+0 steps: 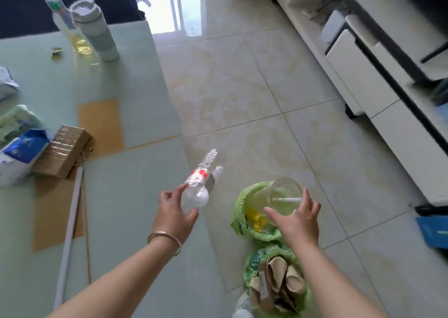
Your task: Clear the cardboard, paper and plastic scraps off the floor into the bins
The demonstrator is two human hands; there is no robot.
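Note:
My left hand (172, 209) grips the base of a clear plastic bottle (199, 182) with a red and white label, its neck pointing away over the floor. My right hand (299, 217) holds a clear plastic cup (283, 195) with a white straw in it, tilted over the far bin (238, 211), which has a green liner and a yellow scrap inside. The near bin (251, 264), also green-lined, is packed with folded brown cardboard pieces (276, 283).
A pale glass table (135, 220) fills the left, carrying a grey tumbler (94, 30), a bottle of yellow liquid (65, 19), tissue packs, a brown box (64, 150) and a white rod (70, 225). A white cabinet (378, 94) lines the right wall. A blue item (434, 228) lies at right.

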